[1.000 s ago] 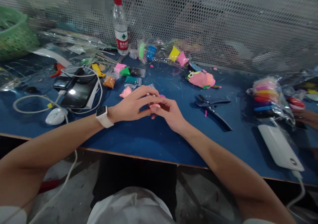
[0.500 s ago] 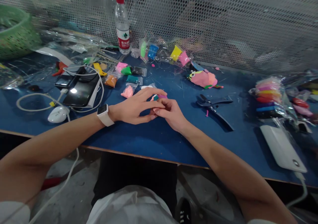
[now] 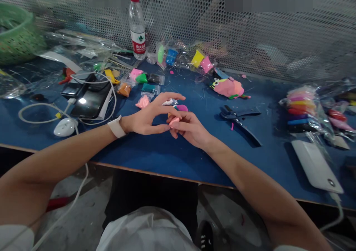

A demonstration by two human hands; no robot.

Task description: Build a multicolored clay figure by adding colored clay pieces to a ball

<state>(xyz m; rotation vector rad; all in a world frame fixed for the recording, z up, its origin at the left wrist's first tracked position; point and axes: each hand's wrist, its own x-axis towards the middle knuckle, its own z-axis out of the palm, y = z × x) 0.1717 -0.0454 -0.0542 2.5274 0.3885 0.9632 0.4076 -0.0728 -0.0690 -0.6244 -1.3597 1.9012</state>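
Observation:
A small lump of pink modelling clay [image 3: 174, 122] is between my two hands, above the blue table. My right hand [image 3: 191, 129] pinches it with thumb and fingers. The thumb and index finger of my left hand [image 3: 150, 115] close on the same lump from the other side, while another left finger stretches out above. Just behind my fingers lies a magenta and teal clay piece [image 3: 182, 108], partly hidden. An open bag of pink clay [image 3: 142, 102] rests beyond my left hand. Farther right sits a pink clay figure [image 3: 228, 88] with an eye and green parts.
Dark-handled pliers [image 3: 240, 123] lie to the right, near a white power bank [image 3: 317, 167] and bagged coloured clay [image 3: 302, 110]. A water bottle [image 3: 137, 32] stands at the back. On the left are a phone [image 3: 90, 102], a looped cable and a green basket [image 3: 20, 35].
My left hand has turned and its fingers have lifted a little, so the pink clay lump now shows between my fingertips. My right hand has barely moved.

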